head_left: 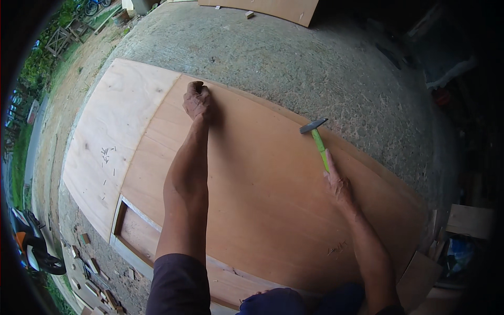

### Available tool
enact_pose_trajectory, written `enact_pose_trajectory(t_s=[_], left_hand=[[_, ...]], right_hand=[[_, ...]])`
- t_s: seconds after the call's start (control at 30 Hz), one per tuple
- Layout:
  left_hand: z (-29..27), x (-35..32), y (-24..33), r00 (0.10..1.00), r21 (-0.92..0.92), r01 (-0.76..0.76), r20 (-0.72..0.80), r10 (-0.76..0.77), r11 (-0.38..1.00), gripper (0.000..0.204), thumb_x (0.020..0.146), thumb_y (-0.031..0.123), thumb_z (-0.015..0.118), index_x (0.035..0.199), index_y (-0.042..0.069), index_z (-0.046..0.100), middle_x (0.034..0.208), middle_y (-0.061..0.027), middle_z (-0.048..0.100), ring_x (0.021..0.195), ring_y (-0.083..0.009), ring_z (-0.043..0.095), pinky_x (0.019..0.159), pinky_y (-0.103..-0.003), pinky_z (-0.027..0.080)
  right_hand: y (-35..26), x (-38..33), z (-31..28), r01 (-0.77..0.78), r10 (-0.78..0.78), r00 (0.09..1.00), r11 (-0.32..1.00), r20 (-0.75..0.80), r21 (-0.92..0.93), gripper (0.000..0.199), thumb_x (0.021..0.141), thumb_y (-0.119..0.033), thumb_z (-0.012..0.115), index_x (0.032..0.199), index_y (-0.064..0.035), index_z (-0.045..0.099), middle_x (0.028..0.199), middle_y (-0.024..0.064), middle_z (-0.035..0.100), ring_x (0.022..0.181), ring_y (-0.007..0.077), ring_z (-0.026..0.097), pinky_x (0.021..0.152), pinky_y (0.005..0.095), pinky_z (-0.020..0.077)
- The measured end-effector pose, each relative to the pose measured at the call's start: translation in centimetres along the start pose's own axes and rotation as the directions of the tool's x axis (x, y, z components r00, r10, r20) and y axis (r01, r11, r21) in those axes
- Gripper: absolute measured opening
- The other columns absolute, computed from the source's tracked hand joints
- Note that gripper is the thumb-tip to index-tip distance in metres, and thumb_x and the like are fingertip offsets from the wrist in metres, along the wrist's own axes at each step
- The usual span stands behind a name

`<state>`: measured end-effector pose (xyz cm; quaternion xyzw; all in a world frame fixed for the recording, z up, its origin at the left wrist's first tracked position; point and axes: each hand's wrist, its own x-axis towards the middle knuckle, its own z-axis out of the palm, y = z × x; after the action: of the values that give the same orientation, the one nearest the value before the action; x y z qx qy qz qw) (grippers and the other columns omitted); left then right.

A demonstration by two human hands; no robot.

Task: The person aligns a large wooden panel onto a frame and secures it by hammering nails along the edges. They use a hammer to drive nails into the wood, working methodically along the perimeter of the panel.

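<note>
A large brown plywood panel (262, 157) lies in front of me, with a paler plywood sheet (126, 100) along its left end. My left hand (197, 101) is near the panel's far edge, close to the seam between the two sheets. Its fingers are curled in a pinch, and whatever is between them is too small to see. On the right, my right hand (338, 185) grips a hammer (319, 143) by its green handle, one finger stretched along it. The dark steel head is over the panel's far edge. Several loose nails (106, 155) are scattered on the pale sheet.
A framed opening (137, 223) cuts into the panel's near left side. Wood offcuts (93, 266) litter the ground at lower left, near a parked motorbike (38, 247). Rough concrete floor (336, 68) stretches beyond the panel. Another wooden board (273, 8) lies at the far side.
</note>
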<state>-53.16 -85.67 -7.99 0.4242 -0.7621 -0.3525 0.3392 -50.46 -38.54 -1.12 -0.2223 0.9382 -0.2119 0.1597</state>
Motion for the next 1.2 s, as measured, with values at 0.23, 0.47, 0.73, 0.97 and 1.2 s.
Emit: enact_pose_trajectory(t_s=[0.23,0.47,0.73,0.97,1.2], left_hand=[[-1.7,1.9,0.5,0.999,0.083,0.022,0.038,-0.025,0.996,0.029,0.088,0.026,0.065,0.116,0.019,0.062,0.103,-0.0109,0.07,0.103,-0.0309,0.063,0.093,-0.044,0.046],[-1.1,1.4,0.3,0.999,0.162,-0.049,0.031,0.044,0.986,0.027,0.087,0.023,0.066,0.112,0.016,0.061,0.097,-0.0079,0.07,0.099,-0.0299,0.062,0.09,-0.044,0.046],[-1.1,1.0,0.8,0.997,0.158,-0.068,0.054,0.06,0.985,0.032,0.085,0.021,0.07,0.115,0.013,0.061,0.097,-0.0095,0.071,0.096,-0.0298,0.065,0.088,-0.044,0.049],[-1.3,1.6,0.7,0.992,0.144,-0.101,0.091,0.089,0.984,0.039,0.086,0.02,0.069,0.123,0.011,0.06,0.1,-0.0123,0.072,0.104,-0.0315,0.064,0.091,-0.044,0.05],[-1.3,0.6,0.9,0.999,0.1,0.018,-0.045,-0.014,0.995,0.046,0.084,0.007,0.064,0.128,0.007,0.05,0.12,-0.0144,0.065,0.123,-0.0322,0.053,0.102,-0.042,0.044]], right_hand=[[-9.9,4.2,2.3,0.17,-0.161,0.985,0.971,-0.067,0.17,0.068,0.097,-0.007,0.051,0.158,-0.0152,0.023,0.099,0.0268,0.067,0.084,0.045,0.066,0.072,0.0501,0.0524],[-20.3,14.8,5.7,0.379,-0.367,0.925,0.903,-0.096,0.2,0.063,0.098,-0.01,0.05,0.157,-0.0132,0.026,0.079,0.027,0.063,0.074,0.0438,0.066,0.067,0.0502,0.0495],[-22.7,17.6,7.6,0.408,-0.406,0.913,0.908,-0.037,0.1,0.062,0.098,-0.01,0.05,0.156,-0.0104,0.028,0.08,0.0267,0.065,0.077,0.0437,0.066,0.068,0.052,0.0509],[-23.7,17.5,6.4,0.426,-0.426,0.905,0.904,0.007,-0.032,0.061,0.097,-0.009,0.05,0.155,-0.0104,0.03,0.081,0.0272,0.065,0.078,0.0433,0.067,0.069,0.052,0.051],[-25.1,16.4,6.1,0.545,-0.507,0.823,0.831,-0.256,0.111,0.063,0.096,-0.009,0.052,0.155,-0.014,0.031,0.084,0.0275,0.066,0.081,0.0445,0.068,0.07,0.0521,0.0522]])
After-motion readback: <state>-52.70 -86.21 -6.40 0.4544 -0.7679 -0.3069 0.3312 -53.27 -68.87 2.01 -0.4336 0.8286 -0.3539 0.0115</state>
